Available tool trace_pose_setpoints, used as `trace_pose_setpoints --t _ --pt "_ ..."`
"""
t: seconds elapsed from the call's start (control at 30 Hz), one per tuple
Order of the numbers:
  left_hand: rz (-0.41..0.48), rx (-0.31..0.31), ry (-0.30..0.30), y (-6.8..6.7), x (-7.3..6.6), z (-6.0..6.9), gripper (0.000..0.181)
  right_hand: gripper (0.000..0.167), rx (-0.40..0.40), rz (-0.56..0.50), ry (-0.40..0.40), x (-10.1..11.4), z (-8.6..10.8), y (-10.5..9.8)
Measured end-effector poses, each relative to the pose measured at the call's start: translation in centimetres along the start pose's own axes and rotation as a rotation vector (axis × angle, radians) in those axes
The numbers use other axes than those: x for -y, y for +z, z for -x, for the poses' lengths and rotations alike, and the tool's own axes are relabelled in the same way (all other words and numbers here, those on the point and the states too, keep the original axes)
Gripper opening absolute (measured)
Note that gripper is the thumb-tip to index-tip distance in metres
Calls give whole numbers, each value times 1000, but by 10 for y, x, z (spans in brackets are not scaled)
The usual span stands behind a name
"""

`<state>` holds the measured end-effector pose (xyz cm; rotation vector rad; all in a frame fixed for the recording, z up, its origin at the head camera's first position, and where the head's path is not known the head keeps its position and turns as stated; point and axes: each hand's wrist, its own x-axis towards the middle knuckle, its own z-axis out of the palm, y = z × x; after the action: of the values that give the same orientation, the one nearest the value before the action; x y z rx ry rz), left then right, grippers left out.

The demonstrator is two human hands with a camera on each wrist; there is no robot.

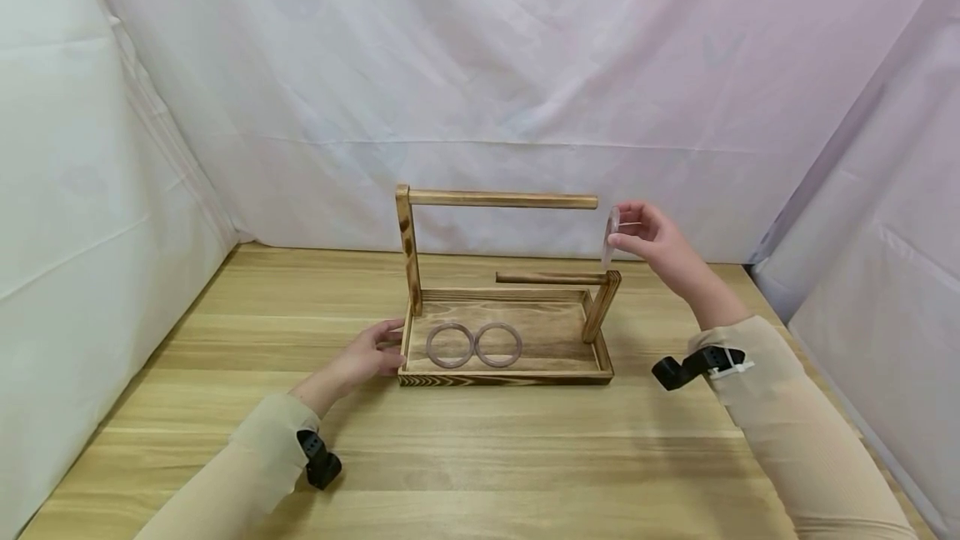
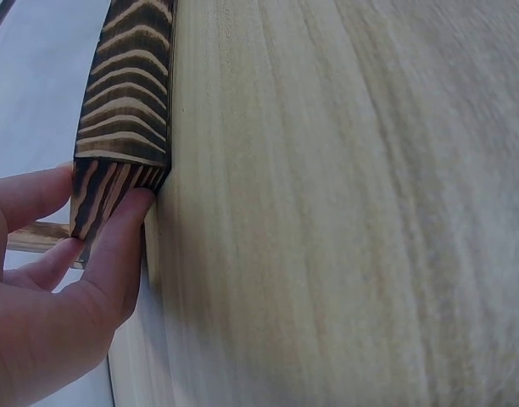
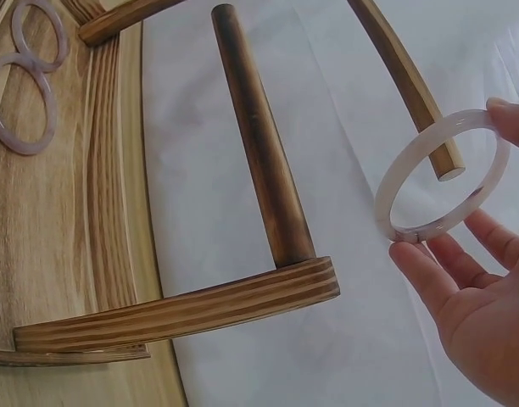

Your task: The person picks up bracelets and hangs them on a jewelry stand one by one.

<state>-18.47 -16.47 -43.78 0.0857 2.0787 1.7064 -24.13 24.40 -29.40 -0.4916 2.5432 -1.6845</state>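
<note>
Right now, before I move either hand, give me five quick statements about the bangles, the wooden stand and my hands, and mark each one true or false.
1. The right hand holds a pale bangle. True.
2. The left hand touches the left end of the wooden tray. True.
3. Three bangles lie in the wooden tray. False: two bangles lie there, side by side.
4. The upper bar is longer than the lower bar. True.
5. A bangle hangs on the lower bar. False: the lower bar is bare.
</note>
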Motion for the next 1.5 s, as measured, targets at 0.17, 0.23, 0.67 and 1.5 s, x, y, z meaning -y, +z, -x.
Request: trace_pose_setpoints --t 0.17,0.23,0.67,1.5 --pt "-1 -1 1 0 0 0 67 32 -3 5 2 -1 -2 -1" --pt "-2 -2 0 0 1 0 67 34 -4 12 11 0 -4 -1" --pt "11 -5 2 0 5 2 66 57 11 91 82 3 -14 0" --pt "9 -32 9 1 5 -3 66 47 28 89 18 10 -36 0"
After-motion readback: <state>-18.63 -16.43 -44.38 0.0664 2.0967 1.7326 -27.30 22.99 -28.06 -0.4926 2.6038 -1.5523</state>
